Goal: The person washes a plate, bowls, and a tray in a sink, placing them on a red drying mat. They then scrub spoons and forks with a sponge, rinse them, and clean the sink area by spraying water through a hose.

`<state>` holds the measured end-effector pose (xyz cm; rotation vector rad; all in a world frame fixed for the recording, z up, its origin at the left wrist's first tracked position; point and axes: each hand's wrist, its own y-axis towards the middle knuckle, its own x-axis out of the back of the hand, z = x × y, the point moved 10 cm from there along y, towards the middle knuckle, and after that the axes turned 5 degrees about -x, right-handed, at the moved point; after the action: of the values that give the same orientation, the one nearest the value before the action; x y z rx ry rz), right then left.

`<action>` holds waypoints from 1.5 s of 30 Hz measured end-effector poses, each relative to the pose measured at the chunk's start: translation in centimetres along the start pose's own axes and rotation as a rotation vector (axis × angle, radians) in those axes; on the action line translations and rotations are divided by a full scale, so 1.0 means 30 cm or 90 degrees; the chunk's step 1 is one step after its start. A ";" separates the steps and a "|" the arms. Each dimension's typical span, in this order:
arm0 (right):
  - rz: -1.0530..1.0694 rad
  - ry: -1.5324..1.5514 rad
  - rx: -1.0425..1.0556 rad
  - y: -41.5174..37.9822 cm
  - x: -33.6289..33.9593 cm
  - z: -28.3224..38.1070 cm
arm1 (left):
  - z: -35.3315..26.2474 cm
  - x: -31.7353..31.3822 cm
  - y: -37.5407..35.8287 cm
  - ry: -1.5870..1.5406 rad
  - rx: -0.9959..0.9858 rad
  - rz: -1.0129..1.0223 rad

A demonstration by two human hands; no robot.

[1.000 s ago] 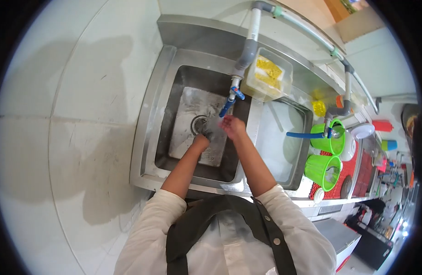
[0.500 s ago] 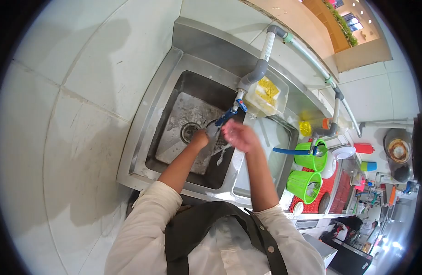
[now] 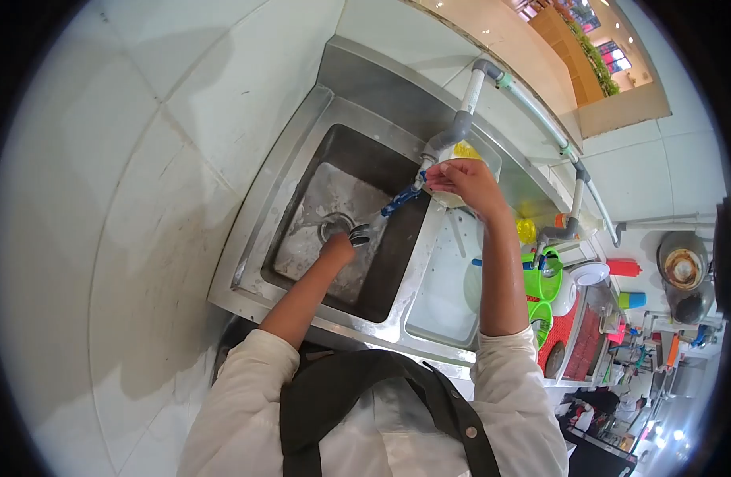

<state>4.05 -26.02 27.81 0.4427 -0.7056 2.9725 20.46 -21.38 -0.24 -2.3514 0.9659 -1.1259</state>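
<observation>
Over the left basin of the steel sink (image 3: pixel 246 278), my left hand (image 3: pixel 338 248) is closed round a few metal spoons (image 3: pixel 360 235), whose bowls stick out to the right near the drain. Just above them ends the blue hose (image 3: pixel 399 201) of the tap, and water runs from it. My right hand (image 3: pixel 464 181) is up at the tap, its fingers closed at the small blue tap handle (image 3: pixel 423 176), which they partly cover.
Right of the basin is a second basin (image 3: pixel 441 306) with whitish water. A clear container with yellow stuff (image 3: pixel 466 149) stands behind my right hand. Green baskets (image 3: pixel 544 278), one holding cutlery, and a white bowl (image 3: pixel 568 294) stand farther right. Grey pipes (image 3: pixel 461 123) run along the wall.
My right hand has moved from beside the hose outlet up and right to the tap handle. My left hand has shifted slightly, and the spoons in it now show clearly.
</observation>
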 end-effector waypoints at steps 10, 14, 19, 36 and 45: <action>0.075 -0.439 0.308 -0.015 -0.072 0.114 | 0.018 0.282 -0.171 -0.140 -0.170 -0.206; 0.086 -0.543 0.424 0.021 -0.120 0.130 | 0.085 0.448 -0.262 -0.213 -0.172 -0.233; -0.043 -0.538 0.493 -0.024 -0.085 0.133 | 0.078 0.603 -0.327 -0.216 -0.272 -0.319; -0.418 -0.737 -0.044 0.347 0.443 -0.307 | -0.066 0.060 -0.281 -0.787 -0.059 0.270; -0.477 -0.591 -0.134 0.336 0.511 -0.312 | -0.061 0.010 -0.247 -0.863 -0.004 0.309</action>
<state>-14.29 -31.06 19.89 1.6545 -0.6568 1.8718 22.32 -16.45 5.28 -1.9870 0.8252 0.6433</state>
